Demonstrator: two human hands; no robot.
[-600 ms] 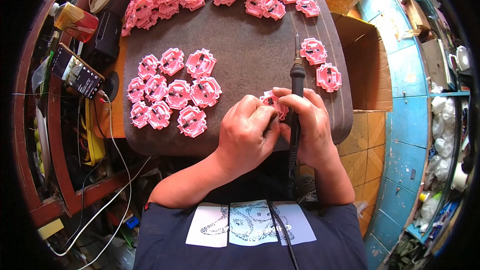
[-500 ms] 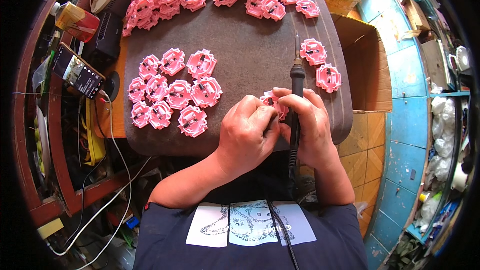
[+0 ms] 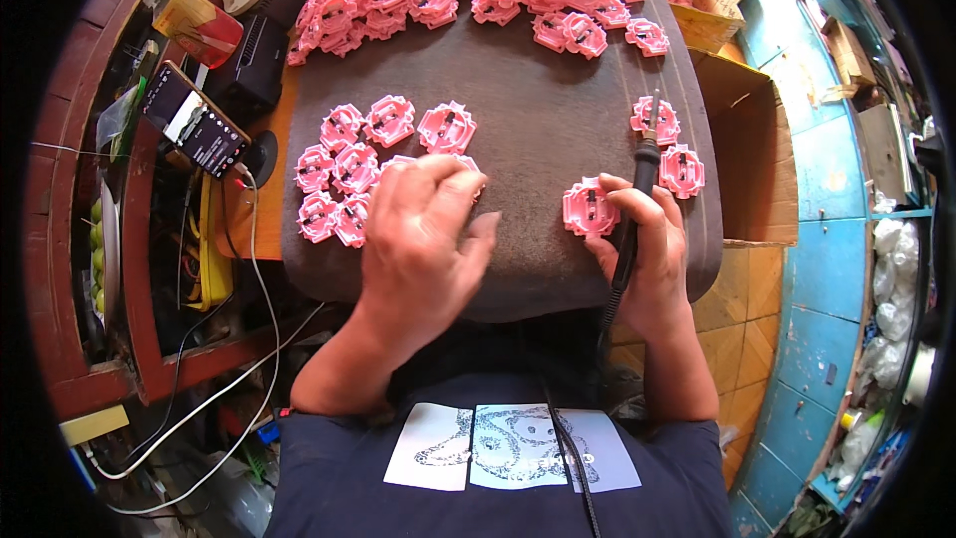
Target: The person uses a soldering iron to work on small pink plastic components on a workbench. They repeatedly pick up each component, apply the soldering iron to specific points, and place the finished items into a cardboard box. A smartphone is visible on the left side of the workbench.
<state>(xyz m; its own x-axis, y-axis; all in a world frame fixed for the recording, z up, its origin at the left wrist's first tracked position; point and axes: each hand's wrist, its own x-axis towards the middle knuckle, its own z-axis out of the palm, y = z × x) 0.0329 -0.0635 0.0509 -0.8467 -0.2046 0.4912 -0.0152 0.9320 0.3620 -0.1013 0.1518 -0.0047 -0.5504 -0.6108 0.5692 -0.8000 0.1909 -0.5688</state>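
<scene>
Tally: one pink piece (image 3: 577, 211), one soldering iron (image 3: 645, 164) clamped in my right hand (image 3: 654, 257), table (image 3: 523, 130) near right | two parts (image 3: 682, 171) beyond | left hand (image 3: 423, 229) apart, over left cluster (image 3: 356, 168), can't tell its grip

No text clearly readable; phone screen (image 3: 196, 122) shows small pale lines, too small to read; shirt print (image 3: 513, 438) bears faint pale lettering, illegible.
</scene>
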